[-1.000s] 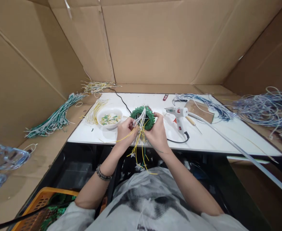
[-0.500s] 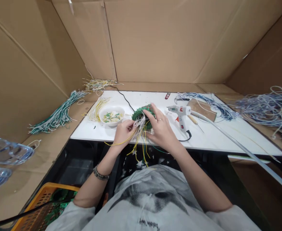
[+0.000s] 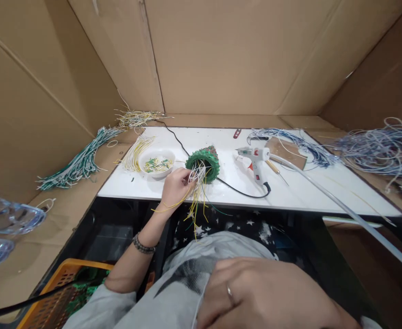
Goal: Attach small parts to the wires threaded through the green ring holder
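Beside the green cone [image 3: 203, 163], left hand [image 3: 176, 186] pinches wires [image 3: 197, 176].

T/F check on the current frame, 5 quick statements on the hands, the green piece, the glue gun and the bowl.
1. The left hand grips the bundle of wires hanging from the green cone-shaped piece. True.
2. The right hand is holding the green piece. False: it is close to the camera, over the grey shirt, apart from the piece.
3. The glue gun lies on the white table, in neither hand. True.
4. The white bowl is empty. False: it holds small green and yellow bits.
5. The bowl sits to the right of the glue gun. False: it is left of the green piece, the gun right of it.
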The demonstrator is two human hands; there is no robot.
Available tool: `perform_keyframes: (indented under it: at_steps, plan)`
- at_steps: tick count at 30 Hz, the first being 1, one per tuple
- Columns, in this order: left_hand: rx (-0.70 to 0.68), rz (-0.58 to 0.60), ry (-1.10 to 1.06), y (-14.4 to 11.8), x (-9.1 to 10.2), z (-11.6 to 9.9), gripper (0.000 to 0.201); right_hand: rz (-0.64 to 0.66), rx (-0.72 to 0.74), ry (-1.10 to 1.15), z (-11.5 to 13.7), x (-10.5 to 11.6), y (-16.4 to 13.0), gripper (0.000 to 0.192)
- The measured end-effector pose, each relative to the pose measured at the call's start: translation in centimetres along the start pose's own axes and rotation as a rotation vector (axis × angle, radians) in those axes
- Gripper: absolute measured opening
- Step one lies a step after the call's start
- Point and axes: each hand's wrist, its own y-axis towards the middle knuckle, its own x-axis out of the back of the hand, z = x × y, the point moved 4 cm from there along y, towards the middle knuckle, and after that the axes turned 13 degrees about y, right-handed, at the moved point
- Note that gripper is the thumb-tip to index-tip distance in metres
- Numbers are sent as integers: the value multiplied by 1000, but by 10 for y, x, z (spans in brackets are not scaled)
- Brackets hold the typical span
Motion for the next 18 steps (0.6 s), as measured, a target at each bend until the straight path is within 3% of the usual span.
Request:
perform_keyframes:
  at_steps: [2,6,9,14,16,18]
  plan:
    - [-10,5,-7,0,0,-1,6,-8,69,13,0,4,1,21]
    - [-13,11,5,-1,0,-1,7,-200,-111,4,6,18,-7,21]
    - [-5,6,18,0,0,0,8,-261,-150,96,9,19,-10,4]
    - [9,9,21,-1,0,0,8,-501,-310,146,-2,25,-16,21]
    - [14,10,20,-1,0,0,8,-463,-257,152,-4,26,-16,27]
    - [21,14,18,-2,0,0,8,-216,-115,77,-2,23,-11,29]
